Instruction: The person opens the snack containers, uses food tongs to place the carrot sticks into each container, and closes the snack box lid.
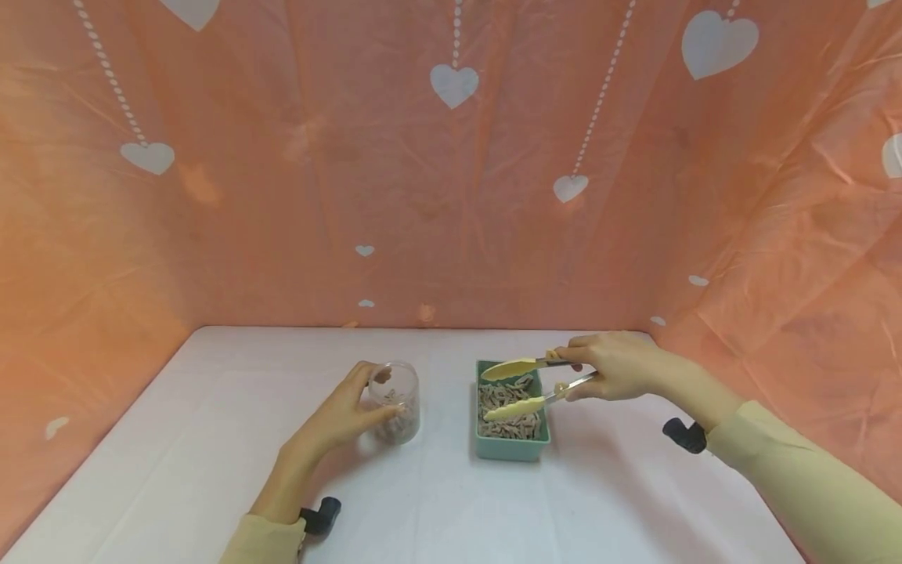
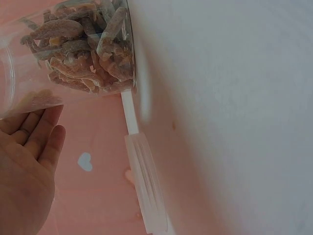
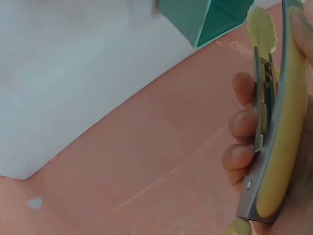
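My left hand (image 1: pixel 341 419) grips a clear, open-topped jar (image 1: pixel 412 392) standing on the table, thumb at its near side and fingers behind. In the left wrist view, brown, wrinkled dried strips (image 2: pixel 73 54) fill the jar's lower part. My right hand (image 1: pixel 620 364) holds a pair of metal tongs (image 1: pixel 579 382) with yellow scalloped tips. The tips are spread apart above a green rectangular box (image 1: pixel 510 450), which holds many similar greyish-brown strips (image 1: pixel 517 427). In the right wrist view, fingers and thumb wrap the tongs' yellow-padded handle (image 3: pixel 286 117).
A white-covered table (image 1: pixel 451 509) stands against an orange curtain (image 1: pixel 395 196) printed with white hearts. A translucent ribbed, flat piece (image 2: pixel 146 186) appears near the table edge in the left wrist view. Black wrist devices (image 1: pixel 683 435) sit on both forearms.
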Tool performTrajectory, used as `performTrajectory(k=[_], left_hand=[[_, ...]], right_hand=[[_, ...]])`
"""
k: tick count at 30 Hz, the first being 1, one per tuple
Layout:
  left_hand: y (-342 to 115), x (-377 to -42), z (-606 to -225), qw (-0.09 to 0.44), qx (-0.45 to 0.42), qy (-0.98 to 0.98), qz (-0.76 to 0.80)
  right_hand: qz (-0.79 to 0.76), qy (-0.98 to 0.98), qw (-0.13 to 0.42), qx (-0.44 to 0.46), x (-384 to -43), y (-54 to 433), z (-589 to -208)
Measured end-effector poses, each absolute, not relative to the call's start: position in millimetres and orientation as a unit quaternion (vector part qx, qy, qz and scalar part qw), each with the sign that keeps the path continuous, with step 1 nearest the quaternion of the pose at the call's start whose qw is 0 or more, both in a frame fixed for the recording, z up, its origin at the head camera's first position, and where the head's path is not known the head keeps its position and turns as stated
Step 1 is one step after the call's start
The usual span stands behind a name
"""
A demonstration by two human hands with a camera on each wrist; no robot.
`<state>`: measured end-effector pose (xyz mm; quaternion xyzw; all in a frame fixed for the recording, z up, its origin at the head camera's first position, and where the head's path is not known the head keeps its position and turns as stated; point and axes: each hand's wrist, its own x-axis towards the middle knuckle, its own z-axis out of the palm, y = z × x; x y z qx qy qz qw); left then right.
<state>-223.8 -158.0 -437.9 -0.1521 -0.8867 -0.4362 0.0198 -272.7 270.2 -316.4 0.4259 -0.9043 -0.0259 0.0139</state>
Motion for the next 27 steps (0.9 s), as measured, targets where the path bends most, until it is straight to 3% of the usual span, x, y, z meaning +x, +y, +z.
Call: performTrajectory(k=[27], left_hand=[[-157.4, -222.7, -437.9, 0.019, -0.146, -0.888, -0.435]], right_hand=[[-0.04, -0.895, -0.101, 0.432, -288.3, 259.0, -324.0]])
